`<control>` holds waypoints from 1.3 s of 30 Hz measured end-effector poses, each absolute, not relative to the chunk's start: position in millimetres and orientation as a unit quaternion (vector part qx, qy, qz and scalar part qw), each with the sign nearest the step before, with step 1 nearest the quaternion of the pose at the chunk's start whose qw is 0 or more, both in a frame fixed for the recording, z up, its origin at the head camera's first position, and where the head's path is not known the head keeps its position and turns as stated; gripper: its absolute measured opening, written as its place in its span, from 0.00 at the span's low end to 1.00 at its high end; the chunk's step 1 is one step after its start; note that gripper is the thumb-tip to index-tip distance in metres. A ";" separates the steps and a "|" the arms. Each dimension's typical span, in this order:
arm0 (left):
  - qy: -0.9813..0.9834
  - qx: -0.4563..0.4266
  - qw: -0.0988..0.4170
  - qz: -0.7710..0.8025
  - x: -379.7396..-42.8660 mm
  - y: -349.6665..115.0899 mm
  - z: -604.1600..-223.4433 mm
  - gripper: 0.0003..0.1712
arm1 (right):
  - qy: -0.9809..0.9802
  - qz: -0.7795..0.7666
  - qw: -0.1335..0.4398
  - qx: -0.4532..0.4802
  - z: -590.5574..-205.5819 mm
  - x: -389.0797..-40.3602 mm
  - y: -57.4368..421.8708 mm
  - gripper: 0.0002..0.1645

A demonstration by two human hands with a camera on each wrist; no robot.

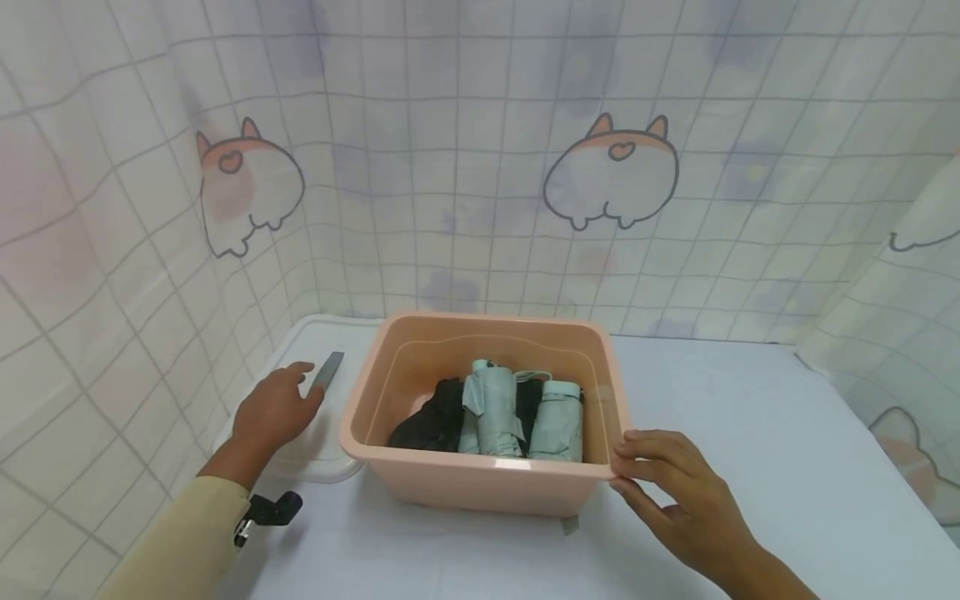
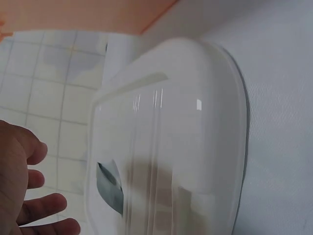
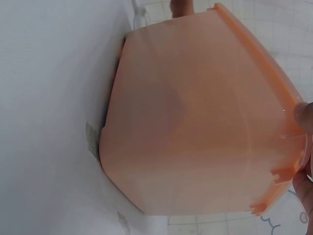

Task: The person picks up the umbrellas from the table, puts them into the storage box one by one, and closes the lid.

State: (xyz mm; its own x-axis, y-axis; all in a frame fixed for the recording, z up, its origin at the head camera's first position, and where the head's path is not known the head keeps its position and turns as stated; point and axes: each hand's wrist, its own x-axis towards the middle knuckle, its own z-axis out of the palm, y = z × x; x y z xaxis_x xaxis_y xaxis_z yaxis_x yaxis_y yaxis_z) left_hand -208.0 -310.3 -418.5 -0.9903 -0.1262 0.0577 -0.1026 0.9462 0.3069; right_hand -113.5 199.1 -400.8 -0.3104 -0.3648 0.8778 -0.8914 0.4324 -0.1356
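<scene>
A peach plastic tub (image 1: pixel 487 487) holds two folded light-green umbrellas (image 1: pixel 498 412) and black cloth-like bundles (image 1: pixel 431 421). My right hand (image 1: pixel 686 496) grips the tub's near right corner, thumb and fingertips at the rim. The right wrist view shows those fingers (image 3: pixel 304 116) at the edge of the tub wall. To the left of the tub lies a white plastic lid (image 2: pixel 161 122). Over it hovers my left hand (image 1: pixel 277 408), fingers relaxed and spread, holding nothing. Just beyond its thumb is a flat grey-green strip (image 1: pixel 327 371) on the lid.
A white-covered table (image 1: pixel 720 400) carries the tub and lid. Behind and to the left hangs a checked curtain (image 1: pixel 427 192) with animal drawings. A small tape piece (image 1: pixel 570 525) sticks to the table by the tub's base. A black wrist mount (image 1: pixel 273 510) juts from my left sleeve.
</scene>
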 end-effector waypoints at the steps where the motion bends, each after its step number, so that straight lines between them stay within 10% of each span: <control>1: -0.986 0.060 0.036 -0.153 -209.3 -311.5 -419.8 0.32 | -0.742 0.324 0.407 0.424 -401.3 -113.5 199.4 0.21; 39: -0.986 0.095 -0.026 -0.137 -249.0 -321.7 -445.1 0.31 | -0.745 0.317 0.410 0.419 -403.6 -113.3 199.7 0.21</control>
State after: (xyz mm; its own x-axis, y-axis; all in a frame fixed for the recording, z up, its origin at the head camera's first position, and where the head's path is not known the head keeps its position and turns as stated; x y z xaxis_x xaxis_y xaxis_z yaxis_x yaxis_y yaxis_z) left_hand -249.0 -321.7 -445.1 -0.9807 -0.1794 -0.0773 -0.1937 0.9444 0.2656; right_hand -113.3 199.7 -403.6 -0.3121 -0.3649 0.8772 -0.8852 0.4471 -0.1289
